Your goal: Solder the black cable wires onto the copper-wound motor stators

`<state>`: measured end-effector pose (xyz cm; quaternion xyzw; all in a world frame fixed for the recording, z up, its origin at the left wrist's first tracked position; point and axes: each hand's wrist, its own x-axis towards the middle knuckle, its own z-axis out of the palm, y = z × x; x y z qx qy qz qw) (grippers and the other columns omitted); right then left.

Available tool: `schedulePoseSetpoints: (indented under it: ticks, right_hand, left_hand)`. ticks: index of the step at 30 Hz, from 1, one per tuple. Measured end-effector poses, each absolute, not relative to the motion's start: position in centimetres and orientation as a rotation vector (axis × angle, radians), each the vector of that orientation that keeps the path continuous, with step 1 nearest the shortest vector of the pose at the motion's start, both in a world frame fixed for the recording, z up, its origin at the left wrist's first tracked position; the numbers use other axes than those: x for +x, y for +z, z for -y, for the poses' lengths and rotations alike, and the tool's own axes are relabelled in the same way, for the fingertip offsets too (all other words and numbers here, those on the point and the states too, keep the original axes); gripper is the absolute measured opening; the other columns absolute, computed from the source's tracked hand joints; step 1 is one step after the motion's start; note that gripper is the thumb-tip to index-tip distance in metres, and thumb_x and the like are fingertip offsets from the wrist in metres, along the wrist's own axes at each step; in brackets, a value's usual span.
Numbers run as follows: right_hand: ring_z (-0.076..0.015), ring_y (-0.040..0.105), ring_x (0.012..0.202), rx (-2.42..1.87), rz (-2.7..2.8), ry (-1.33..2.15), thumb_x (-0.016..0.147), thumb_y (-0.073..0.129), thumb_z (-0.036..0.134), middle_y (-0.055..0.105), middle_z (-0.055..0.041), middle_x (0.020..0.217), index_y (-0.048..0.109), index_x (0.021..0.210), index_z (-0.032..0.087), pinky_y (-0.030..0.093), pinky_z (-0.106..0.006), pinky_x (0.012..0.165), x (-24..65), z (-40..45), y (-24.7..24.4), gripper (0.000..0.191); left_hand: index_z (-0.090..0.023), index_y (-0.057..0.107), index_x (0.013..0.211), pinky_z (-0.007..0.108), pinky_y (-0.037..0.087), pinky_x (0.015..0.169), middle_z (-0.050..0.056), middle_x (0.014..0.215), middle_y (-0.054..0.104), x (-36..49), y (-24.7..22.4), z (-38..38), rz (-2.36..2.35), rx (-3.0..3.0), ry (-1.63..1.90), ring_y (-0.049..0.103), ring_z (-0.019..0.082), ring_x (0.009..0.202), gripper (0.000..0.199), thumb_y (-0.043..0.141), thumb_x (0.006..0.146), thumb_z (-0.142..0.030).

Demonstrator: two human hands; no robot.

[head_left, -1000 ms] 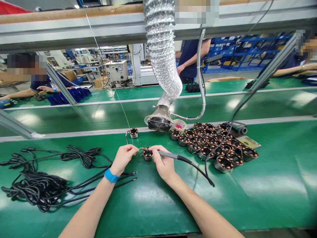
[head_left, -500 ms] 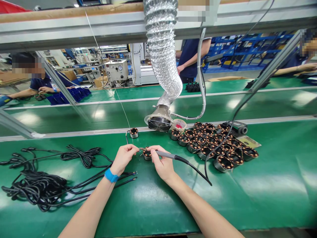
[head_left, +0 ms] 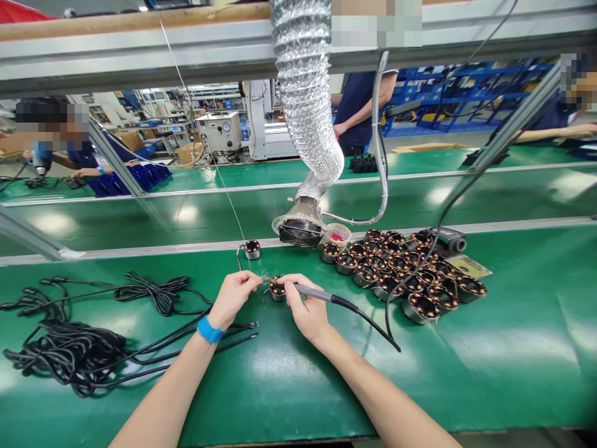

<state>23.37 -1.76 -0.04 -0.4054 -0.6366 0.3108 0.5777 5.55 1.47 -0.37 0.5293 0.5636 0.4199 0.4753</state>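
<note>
While the right hand (head_left: pixel 305 308) keeps its fingers closed around the grey soldering iron (head_left: pixel 313 291), the left hand (head_left: pixel 234 298) has its thumb and forefinger pressed together, pinching a thin wire (head_left: pixel 265 279). The stator (head_left: pixel 278 295) stands on the green desk (head_left: pixel 298 386) between the two hands, and the tip of the iron is at its upper left edge; whether the tip touches the wire is too small to tell.

Compared with one second ago, the left hand has stayed almost in the same place, but the handle of the iron has shifted slightly to the left, and its cable with it. A pale wisp, like smoke, now shows near the tip. The second stator (head_left: pixel 252 250), behind the left hand, has not moved, and the group of stators (head_left: pixel 373 274) on the right and the black cables (head_left: pixel 74 354) on the left also lie as before. The clearest change is at the far left: the co-worker's power driver (head_left: pixel 43 159), earlier at the picture's edge, has come further inward and higher.
</note>
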Motion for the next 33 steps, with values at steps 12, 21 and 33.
schedulePoseSetpoints:
  ticks: [12,21,33]
  right_hand:
    - [-0.0104,0.053,0.053,-0.938,1.490,0.736,0.093,0.050,0.027,0.059,0.0026,0.062,0.068,0.088,0.019,0.042,-0.022,0.052,23.28,1.67,-0.24,0.020]
    - [-0.0108,0.056,0.056,-0.944,1.442,0.755,0.094,0.050,0.029,0.061,0.0019,0.065,0.067,0.090,0.019,0.044,-0.023,0.055,23.34,1.84,-0.43,0.020]
    - [-0.0114,0.056,0.056,-0.951,1.439,0.745,0.095,0.049,0.029,0.060,0.0015,0.064,0.067,0.090,0.019,0.045,-0.024,0.057,23.25,1.93,-0.54,0.021]
  left_hand:
    - [-0.012,0.064,0.068,0.021,0.017,0.044,-0.004,0.058,0.048,5.68,-0.27,-1.48,-1.367,1.292,1.028,0.029,0.005,0.046,0.022,0.065,0.073,-0.034]
    - [-0.012,0.064,0.070,0.021,0.016,0.044,-0.003,0.059,0.049,5.60,-0.42,-1.40,-1.366,1.312,1.019,0.029,0.005,0.046,0.024,0.065,0.075,-0.035]
    - [-0.013,0.062,0.066,0.021,0.017,0.044,-0.005,0.056,0.045,5.65,-0.24,-1.39,-1.363,1.301,1.030,0.027,0.005,0.046,0.023,0.065,0.074,-0.034]
